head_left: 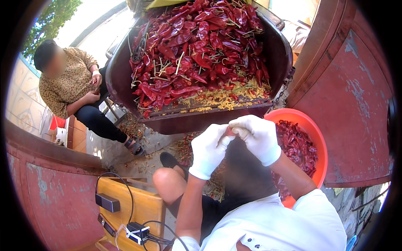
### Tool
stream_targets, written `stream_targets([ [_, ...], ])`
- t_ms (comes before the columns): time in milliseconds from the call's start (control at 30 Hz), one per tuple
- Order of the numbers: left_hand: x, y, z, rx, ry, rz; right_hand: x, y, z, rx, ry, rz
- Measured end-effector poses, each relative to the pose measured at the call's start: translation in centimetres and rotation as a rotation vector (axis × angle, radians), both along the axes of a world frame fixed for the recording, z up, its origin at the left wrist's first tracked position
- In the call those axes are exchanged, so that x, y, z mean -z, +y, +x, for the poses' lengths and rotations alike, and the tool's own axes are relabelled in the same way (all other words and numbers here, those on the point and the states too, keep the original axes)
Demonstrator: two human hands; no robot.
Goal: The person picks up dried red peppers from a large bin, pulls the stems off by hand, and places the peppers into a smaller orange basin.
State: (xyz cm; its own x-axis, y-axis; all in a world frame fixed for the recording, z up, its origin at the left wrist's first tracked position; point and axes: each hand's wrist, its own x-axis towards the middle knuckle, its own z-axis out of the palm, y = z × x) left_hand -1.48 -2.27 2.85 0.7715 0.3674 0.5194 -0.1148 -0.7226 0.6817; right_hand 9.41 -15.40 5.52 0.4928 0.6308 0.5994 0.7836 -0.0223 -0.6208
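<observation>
Left hand [210,146] and right hand [260,140]: grip closed on red pepper piece [229,131]; white gloves [206,162] could blunt feel, letting it slip to the floor [156,146].

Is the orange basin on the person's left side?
No, the orange basin sits on the person's right, beside the right hand.

Your left hand [210,149] and right hand [257,138] wore white cuffed gloves [204,170]. You had on a white short-sleeved shirt [284,228] with small dark buttons [250,240], black shorts [248,173] and a dark shoe [169,160].
</observation>
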Motion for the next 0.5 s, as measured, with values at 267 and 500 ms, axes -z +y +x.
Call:
stream_targets([
  [267, 0.8, -0.9, 0.5, 0.010, -0.179, -0.278, 0.9, 1.2, -0.4, -0.166, 1.315, 0.287],
  [500, 0.5, -1.8, -0.4, 0.047, -0.220, -0.963, 3.7, 0.9, 5.8, -0.460, 1.736, 0.730],
])
